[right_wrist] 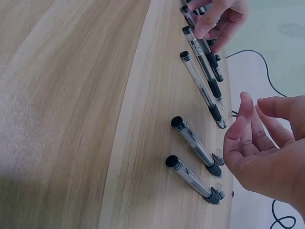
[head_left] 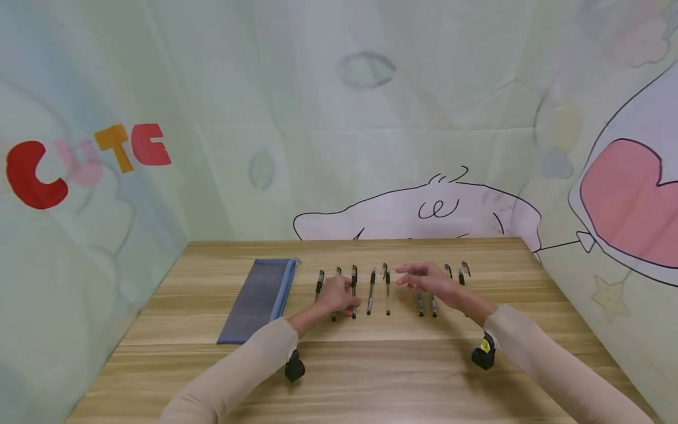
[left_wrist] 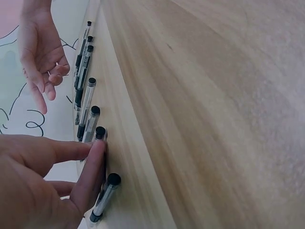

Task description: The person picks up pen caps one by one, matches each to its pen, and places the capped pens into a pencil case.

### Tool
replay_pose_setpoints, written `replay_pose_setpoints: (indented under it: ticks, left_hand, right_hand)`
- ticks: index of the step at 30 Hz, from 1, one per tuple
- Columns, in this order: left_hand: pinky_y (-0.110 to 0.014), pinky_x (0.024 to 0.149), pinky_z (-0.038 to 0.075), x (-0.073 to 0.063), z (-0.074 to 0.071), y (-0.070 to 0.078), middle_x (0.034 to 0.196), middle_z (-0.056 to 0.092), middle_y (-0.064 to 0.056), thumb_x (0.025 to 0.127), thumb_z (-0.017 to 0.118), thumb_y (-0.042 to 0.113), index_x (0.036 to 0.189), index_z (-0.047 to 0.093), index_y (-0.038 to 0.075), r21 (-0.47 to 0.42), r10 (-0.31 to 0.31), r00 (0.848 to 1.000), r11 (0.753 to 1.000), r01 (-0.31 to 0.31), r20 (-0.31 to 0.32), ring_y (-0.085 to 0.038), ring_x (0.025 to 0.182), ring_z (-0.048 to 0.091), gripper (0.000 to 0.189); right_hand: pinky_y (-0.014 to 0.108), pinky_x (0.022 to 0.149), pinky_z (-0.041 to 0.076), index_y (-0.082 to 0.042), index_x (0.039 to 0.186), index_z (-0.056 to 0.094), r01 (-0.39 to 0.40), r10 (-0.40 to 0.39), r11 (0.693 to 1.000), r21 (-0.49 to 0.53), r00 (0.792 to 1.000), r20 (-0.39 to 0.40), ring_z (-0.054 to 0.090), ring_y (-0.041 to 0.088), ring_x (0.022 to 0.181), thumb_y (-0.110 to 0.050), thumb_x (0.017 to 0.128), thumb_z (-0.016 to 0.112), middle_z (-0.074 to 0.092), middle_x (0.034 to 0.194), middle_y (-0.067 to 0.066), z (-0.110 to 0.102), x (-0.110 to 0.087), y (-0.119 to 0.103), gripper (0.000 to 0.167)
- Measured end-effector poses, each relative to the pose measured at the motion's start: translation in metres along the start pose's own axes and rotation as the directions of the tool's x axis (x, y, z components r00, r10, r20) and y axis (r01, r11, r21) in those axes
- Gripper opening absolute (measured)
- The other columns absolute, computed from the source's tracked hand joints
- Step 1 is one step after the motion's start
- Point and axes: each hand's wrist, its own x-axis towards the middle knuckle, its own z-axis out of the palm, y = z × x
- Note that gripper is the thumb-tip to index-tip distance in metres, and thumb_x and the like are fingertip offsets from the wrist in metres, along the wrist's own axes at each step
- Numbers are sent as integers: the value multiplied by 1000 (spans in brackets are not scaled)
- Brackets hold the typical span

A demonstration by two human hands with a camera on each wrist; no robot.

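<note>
Several clear-barrelled black pens lie side by side across the wooden table. My left hand (head_left: 333, 294) pinches one capped pen (head_left: 354, 274) between thumb and fingers; its black end (left_wrist: 100, 132) shows at the thumb tip in the left wrist view. Other pens lie on both sides of it, including one pen (head_left: 371, 292) just to the right. My right hand (head_left: 428, 279) hovers above the row with loosely bent fingers and holds nothing. Below it are two pens (right_wrist: 193, 140) (right_wrist: 190, 179). A separate cap (head_left: 385, 270) lies beside a pen (head_left: 388, 297) near the middle.
A flat blue-grey zip pouch (head_left: 256, 303) lies left of the pens. More caps (head_left: 466, 268) lie at the far right of the row. Behind the table (head_left: 371, 377) hangs a printed cloth (head_left: 238, 147).
</note>
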Motion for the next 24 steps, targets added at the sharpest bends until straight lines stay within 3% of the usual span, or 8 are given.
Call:
replay_pose_setpoints:
  ticks: [3,5,9,11,13,18,20,24]
  left_hand:
    - [-23,47,59,0,1,0,61,69,-7,87,79,3,93,67,-4,59,22,1000,998,-21,-17,-11,46,65,15]
    - [-23,46,58,-1,0,1,60,68,-6,87,78,4,78,62,1,80,32,999,996,-31,-21,-12,46,65,19]
    - [-24,47,59,-3,-2,3,61,69,-9,87,78,4,73,61,2,58,32,999,998,-30,-28,-15,47,67,22]
    - [-24,46,58,-3,-2,4,63,69,-12,88,78,4,76,63,-3,42,52,998,998,-50,-34,-19,48,68,20]
    - [-23,45,57,-3,-2,4,70,70,-13,89,77,4,93,69,-9,17,92,995,996,-92,-36,-22,52,70,16]
    - [-19,51,53,1,3,9,93,70,-16,90,74,3,135,58,-11,-10,206,978,978,-206,-3,-22,64,71,50]
    - [-17,51,51,4,8,10,91,70,-13,90,75,3,136,58,-11,43,232,973,972,-232,3,-15,62,68,51]
    - [-15,44,36,11,18,14,67,58,0,88,76,3,127,63,-12,172,260,966,952,-255,-7,-5,49,48,44]
  right_hand:
    - [34,87,59,3,144,52,-8,8,1000,14,1000,2,65,16,97,-14,104,57,76,113,1,-1,0,0,43]
    - [31,84,58,3,144,52,-16,16,1000,22,1000,0,65,17,97,-13,104,58,76,111,-1,-1,0,0,43]
    - [28,79,57,4,144,52,-8,8,1000,22,1000,0,65,19,98,-13,104,58,76,111,2,-2,-2,0,44]
    - [26,77,56,4,144,51,-6,6,1000,20,1000,3,65,18,96,-13,104,58,76,112,4,-4,-3,1,44]
    - [25,75,55,4,144,51,-6,6,1000,24,1000,4,64,16,94,-13,104,58,75,112,6,-5,-3,2,44]
    - [26,77,56,4,144,52,-7,8,1000,18,1000,-3,64,16,93,-15,104,58,76,112,7,-7,-4,3,44]
    - [28,80,57,4,144,52,-11,11,1000,6,1000,-7,64,18,95,-16,104,58,76,112,5,-8,-4,4,45]
    - [30,82,56,2,144,53,-25,24,1000,-12,1000,-15,64,20,97,-18,104,58,76,113,5,-9,-5,5,45]
